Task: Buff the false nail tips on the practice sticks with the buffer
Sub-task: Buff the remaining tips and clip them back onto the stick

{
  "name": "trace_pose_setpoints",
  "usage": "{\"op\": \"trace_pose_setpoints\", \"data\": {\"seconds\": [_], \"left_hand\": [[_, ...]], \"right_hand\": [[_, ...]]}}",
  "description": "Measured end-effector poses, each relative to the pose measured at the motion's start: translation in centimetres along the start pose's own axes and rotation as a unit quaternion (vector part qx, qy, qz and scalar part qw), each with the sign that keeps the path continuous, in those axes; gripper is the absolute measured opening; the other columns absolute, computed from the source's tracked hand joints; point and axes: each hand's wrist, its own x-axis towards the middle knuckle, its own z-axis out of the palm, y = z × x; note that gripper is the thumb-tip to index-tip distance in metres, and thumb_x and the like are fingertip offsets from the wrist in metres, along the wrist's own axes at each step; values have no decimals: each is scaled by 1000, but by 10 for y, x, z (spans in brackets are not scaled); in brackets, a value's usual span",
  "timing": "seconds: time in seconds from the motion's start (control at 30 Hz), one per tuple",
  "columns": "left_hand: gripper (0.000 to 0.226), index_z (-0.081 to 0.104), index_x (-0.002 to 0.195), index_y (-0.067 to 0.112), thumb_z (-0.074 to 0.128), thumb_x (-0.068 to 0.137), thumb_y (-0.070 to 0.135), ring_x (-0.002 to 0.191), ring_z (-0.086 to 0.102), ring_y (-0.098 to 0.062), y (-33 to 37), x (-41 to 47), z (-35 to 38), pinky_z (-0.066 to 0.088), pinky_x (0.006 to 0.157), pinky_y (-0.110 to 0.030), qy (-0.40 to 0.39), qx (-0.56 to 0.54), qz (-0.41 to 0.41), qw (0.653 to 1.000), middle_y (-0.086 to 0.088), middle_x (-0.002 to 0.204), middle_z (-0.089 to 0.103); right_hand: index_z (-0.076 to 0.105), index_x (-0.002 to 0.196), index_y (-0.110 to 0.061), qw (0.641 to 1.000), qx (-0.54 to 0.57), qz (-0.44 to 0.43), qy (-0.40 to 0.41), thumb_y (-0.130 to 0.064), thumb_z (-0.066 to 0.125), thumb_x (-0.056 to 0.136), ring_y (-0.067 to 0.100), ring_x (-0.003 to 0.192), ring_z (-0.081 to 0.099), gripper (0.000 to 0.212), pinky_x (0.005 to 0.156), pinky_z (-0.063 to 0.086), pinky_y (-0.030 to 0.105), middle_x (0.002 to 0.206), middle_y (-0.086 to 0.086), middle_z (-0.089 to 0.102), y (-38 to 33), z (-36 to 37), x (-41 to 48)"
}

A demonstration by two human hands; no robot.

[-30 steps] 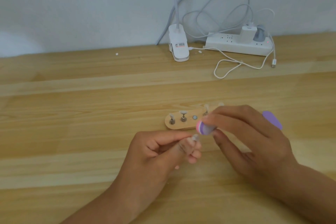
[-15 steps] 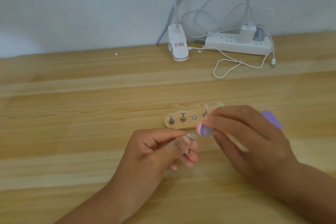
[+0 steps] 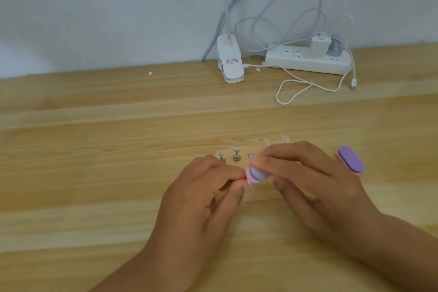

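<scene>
Where the hands meet: a second ago a gap showed between them; now the buffer (image 3: 255, 174) has come down and left onto the fingertips of the left hand (image 3: 201, 197), while the stand (image 3: 243, 152) has stayed put on the worktop (image 3: 94, 173).
Left hand: grip pinched on a practice stick (image 3: 247, 181), held just in front of the stand.
False nail tip (image 3: 249, 184): pale and blurred, touching the underside of the buffer's end; I cannot tell which way it points.
Buffer: rounded end points left, purple face up, pink layer beneath; its long axis runs rightward into the other palm.
Right hand (image 3: 315, 185): grip wrapped over the buffer, fingers curled along its length.
Spare buffer (image 3: 350, 160): flat on the worktop just right of that hand, long axis slanting from far-left to near-right.
</scene>
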Motion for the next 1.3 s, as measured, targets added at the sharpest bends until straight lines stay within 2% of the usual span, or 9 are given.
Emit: {"op": "trace_pose_setpoints", "data": {"seconds": [0.2,0.33,0.47,0.63,0.77,0.97,1.07,1.17,1.3], "left_hand": [[22,73,97,24,53,90,30,80,58,-10,1,1,-3,48,65,-26,-10,2,8,1000,11,87,60],[22,73,93,21,54,89,31,78,57,-6,0,4,-3,44,63,-18,-22,-27,-5,999,13,86,61],[19,73,90,26,55,87,33,72,59,-6,-1,5,-4,42,58,-12,-17,-89,-42,995,12,85,62],[21,74,87,29,56,84,38,70,61,-11,0,4,-4,50,55,-29,-28,-170,-82,982,7,86,66],[21,74,87,32,57,80,42,67,60,-10,2,4,-4,49,52,-38,-29,-208,-104,972,4,85,67],[15,77,86,35,65,79,42,66,59,-8,1,3,-2,50,50,-36,-30,-220,-120,968,5,83,67],[22,76,88,33,60,77,43,68,61,-7,1,2,-2,49,52,-28,-29,-235,-119,964,7,83,69],[21,76,85,34,60,78,46,65,59,-11,0,2,-2,50,51,-36,-29,-237,-122,963,5,83,69],[16,72,89,27,59,89,38,72,67,-8,3,14,-9,54,61,-23,43,-256,-93,961,5,83,73]], "right_hand": [[72,116,-4,999,-35,-1,-28,13,61,87,19,99,67,35,83,53,31,113,6,69,-4,-1,2],[73,118,-28,997,50,32,-45,-32,42,109,7,102,66,33,87,54,25,111,-7,72,-16,2,1],[72,117,-7,999,-40,-25,-5,2,56,97,21,99,65,27,82,53,32,111,9,68,-7,-1,0],[71,119,-7,997,-26,-76,4,-1,60,98,22,102,67,25,84,54,33,113,8,71,-10,2,-2],[67,118,-7,998,-29,-52,35,4,63,92,21,98,66,29,86,52,28,111,10,69,-6,-2,1],[69,117,-6,998,-22,-47,43,4,65,90,22,95,67,29,79,54,32,110,9,69,-3,-1,0],[65,120,-8,997,7,-65,46,0,61,95,17,103,66,28,88,52,26,116,3,67,-11,5,-2],[66,119,-13,998,-26,0,49,-1,62,92,9,103,62,29,98,44,15,112,1,65,-2,1,1],[69,105,-13,977,20,157,140,-4,69,92,7,94,65,16,89,43,10,104,-10,67,20,-16,10]]}}
